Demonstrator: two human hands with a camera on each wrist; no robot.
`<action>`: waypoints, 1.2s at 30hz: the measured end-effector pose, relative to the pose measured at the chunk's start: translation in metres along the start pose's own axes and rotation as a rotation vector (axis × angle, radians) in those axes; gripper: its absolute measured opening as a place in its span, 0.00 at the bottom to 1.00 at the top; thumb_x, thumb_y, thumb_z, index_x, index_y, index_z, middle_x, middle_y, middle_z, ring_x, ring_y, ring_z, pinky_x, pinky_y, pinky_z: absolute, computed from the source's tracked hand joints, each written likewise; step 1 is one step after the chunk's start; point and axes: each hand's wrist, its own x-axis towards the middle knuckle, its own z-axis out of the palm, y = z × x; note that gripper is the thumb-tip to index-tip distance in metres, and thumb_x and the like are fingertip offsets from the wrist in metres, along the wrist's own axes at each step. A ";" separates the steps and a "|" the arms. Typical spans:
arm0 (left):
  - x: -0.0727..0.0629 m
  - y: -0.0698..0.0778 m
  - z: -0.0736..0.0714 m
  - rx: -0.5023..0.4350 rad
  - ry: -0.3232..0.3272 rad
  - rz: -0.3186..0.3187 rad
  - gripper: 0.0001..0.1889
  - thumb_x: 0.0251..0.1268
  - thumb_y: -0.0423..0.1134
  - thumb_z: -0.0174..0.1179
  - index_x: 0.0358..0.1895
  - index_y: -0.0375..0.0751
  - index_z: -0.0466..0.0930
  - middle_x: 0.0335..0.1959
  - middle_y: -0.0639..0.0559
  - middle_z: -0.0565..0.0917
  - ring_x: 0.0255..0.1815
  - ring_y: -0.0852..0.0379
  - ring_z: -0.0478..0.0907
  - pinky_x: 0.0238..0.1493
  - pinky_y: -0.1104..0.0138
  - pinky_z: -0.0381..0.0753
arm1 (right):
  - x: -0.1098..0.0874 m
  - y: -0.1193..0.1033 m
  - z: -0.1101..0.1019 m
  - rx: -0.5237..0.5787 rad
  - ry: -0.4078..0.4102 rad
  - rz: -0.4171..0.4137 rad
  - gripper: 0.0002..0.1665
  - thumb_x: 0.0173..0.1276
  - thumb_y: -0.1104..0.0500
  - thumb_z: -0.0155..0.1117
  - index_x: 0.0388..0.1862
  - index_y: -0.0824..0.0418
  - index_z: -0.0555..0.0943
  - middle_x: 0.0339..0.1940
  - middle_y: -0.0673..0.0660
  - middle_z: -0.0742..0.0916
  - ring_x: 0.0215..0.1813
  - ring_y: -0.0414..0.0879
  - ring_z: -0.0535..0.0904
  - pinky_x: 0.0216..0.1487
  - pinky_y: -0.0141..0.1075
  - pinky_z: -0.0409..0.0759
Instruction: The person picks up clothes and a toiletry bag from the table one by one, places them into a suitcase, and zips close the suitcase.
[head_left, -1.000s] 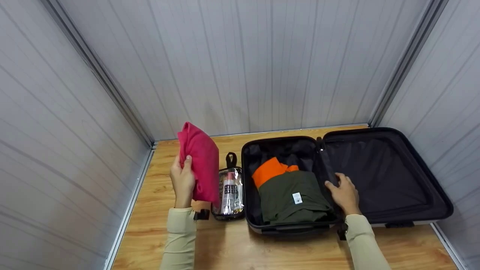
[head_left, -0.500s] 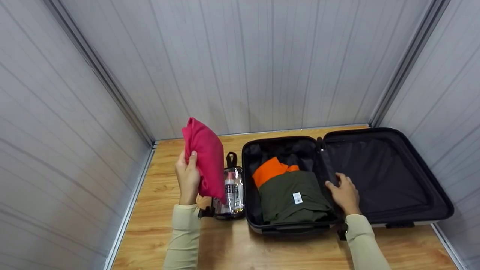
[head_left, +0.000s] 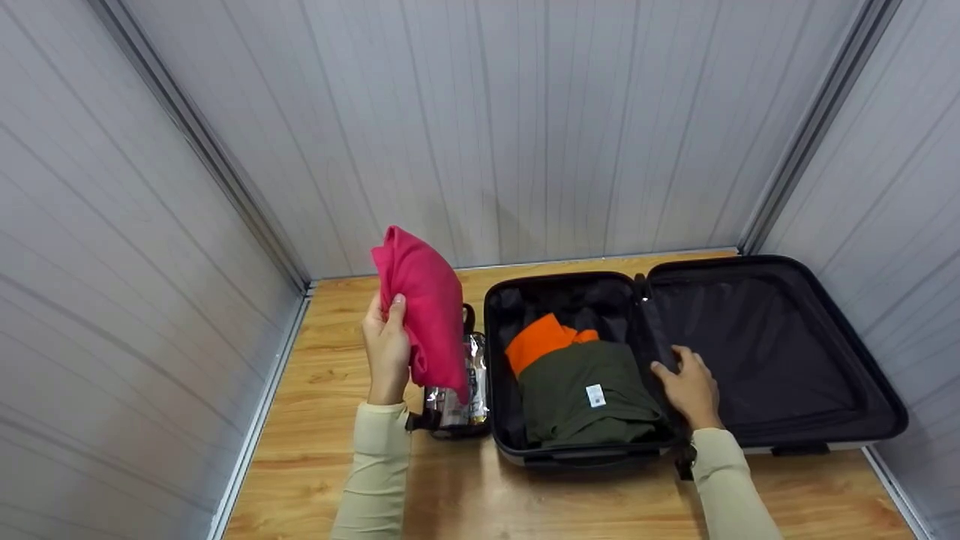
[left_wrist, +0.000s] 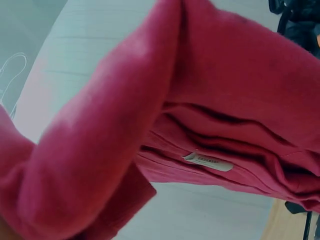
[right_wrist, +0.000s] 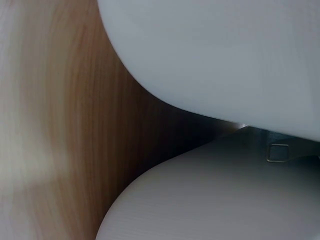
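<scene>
In the head view my left hand (head_left: 388,346) grips a folded pink garment (head_left: 431,307) by its left side, thumb on top. It is held upright above the floor and overlaps a clear toiletry pouch (head_left: 478,367). A small white label (left_wrist: 207,161) shows among its folds in the left wrist view. My right hand (head_left: 691,386) grips the inner edge at the hinge of the open black-lined suitcase (head_left: 495,315). Inside the suitcase's left half lie a dark green folded garment (head_left: 581,375) with a white tag and an orange garment (head_left: 541,341) partly under it.
The suitcase lid (head_left: 772,345) lies open to the right, by the right wall (head_left: 915,262). A panelled wall (head_left: 525,150) stands behind, another at left. Below is a wood floor (head_left: 315,450). Pale suitcase shells (right_wrist: 215,55) fill the right wrist view.
My left hand has moved to the right and slightly up with the pink garment, which now covers more of the pouch. My right hand has stayed at the suitcase edge.
</scene>
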 end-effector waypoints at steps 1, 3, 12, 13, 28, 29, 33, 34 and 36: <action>0.000 0.001 0.002 -0.015 -0.003 -0.002 0.18 0.80 0.31 0.47 0.65 0.29 0.76 0.48 0.40 0.81 0.45 0.59 0.77 0.51 0.71 0.77 | 0.000 0.000 0.000 -0.001 0.002 -0.002 0.39 0.76 0.43 0.60 0.76 0.64 0.66 0.63 0.72 0.78 0.62 0.69 0.77 0.62 0.64 0.72; -0.001 0.002 0.005 -0.036 -0.008 -0.001 0.17 0.80 0.31 0.47 0.64 0.28 0.76 0.47 0.41 0.80 0.45 0.58 0.77 0.52 0.71 0.77 | -0.001 0.000 0.000 -0.002 0.006 -0.005 0.39 0.76 0.43 0.60 0.76 0.65 0.67 0.63 0.72 0.78 0.61 0.69 0.77 0.61 0.64 0.72; -0.004 0.007 0.019 -0.090 -0.035 0.027 0.17 0.79 0.31 0.47 0.63 0.27 0.76 0.43 0.45 0.81 0.41 0.60 0.78 0.49 0.70 0.78 | 0.000 -0.001 -0.002 -0.018 0.005 0.004 0.39 0.76 0.44 0.60 0.76 0.64 0.67 0.63 0.71 0.79 0.61 0.69 0.77 0.62 0.64 0.71; -0.004 0.007 0.020 -0.096 -0.036 0.027 0.17 0.79 0.30 0.47 0.62 0.27 0.76 0.42 0.46 0.81 0.40 0.60 0.78 0.48 0.71 0.78 | 0.000 -0.001 -0.002 -0.021 0.005 0.003 0.38 0.76 0.44 0.60 0.76 0.64 0.67 0.63 0.71 0.79 0.61 0.69 0.77 0.62 0.64 0.71; -0.010 0.005 0.039 -0.144 -0.075 0.020 0.20 0.79 0.29 0.46 0.67 0.26 0.73 0.46 0.43 0.82 0.41 0.60 0.79 0.50 0.70 0.80 | 0.001 -0.002 -0.001 -0.014 -0.005 0.011 0.39 0.76 0.44 0.60 0.77 0.64 0.66 0.62 0.71 0.79 0.61 0.68 0.77 0.60 0.63 0.72; -0.011 0.005 0.040 -0.140 -0.075 0.023 0.19 0.79 0.29 0.46 0.65 0.25 0.74 0.43 0.45 0.81 0.40 0.61 0.78 0.49 0.71 0.79 | 0.001 -0.002 -0.001 -0.015 -0.004 0.011 0.39 0.76 0.44 0.60 0.77 0.64 0.66 0.62 0.71 0.79 0.61 0.68 0.77 0.60 0.63 0.72; -0.013 0.002 0.044 -0.120 -0.073 0.024 0.16 0.79 0.29 0.47 0.61 0.25 0.77 0.34 0.50 0.78 0.31 0.63 0.75 0.39 0.71 0.78 | 0.001 -0.003 -0.001 -0.017 -0.005 0.011 0.39 0.76 0.45 0.60 0.77 0.64 0.66 0.62 0.71 0.79 0.61 0.69 0.77 0.61 0.63 0.72; -0.013 0.001 0.045 -0.126 -0.077 0.023 0.17 0.79 0.29 0.47 0.62 0.26 0.76 0.35 0.51 0.79 0.32 0.63 0.75 0.40 0.71 0.78 | 0.001 -0.003 -0.001 -0.019 -0.004 0.011 0.39 0.75 0.45 0.60 0.76 0.64 0.66 0.62 0.71 0.79 0.61 0.69 0.77 0.61 0.63 0.72; -0.013 -0.001 0.047 -0.130 -0.077 0.019 0.17 0.79 0.29 0.47 0.62 0.26 0.76 0.37 0.50 0.80 0.33 0.62 0.75 0.41 0.71 0.78 | 0.001 -0.004 -0.002 -0.019 -0.007 0.013 0.39 0.76 0.45 0.61 0.76 0.64 0.66 0.62 0.72 0.79 0.61 0.69 0.77 0.60 0.63 0.72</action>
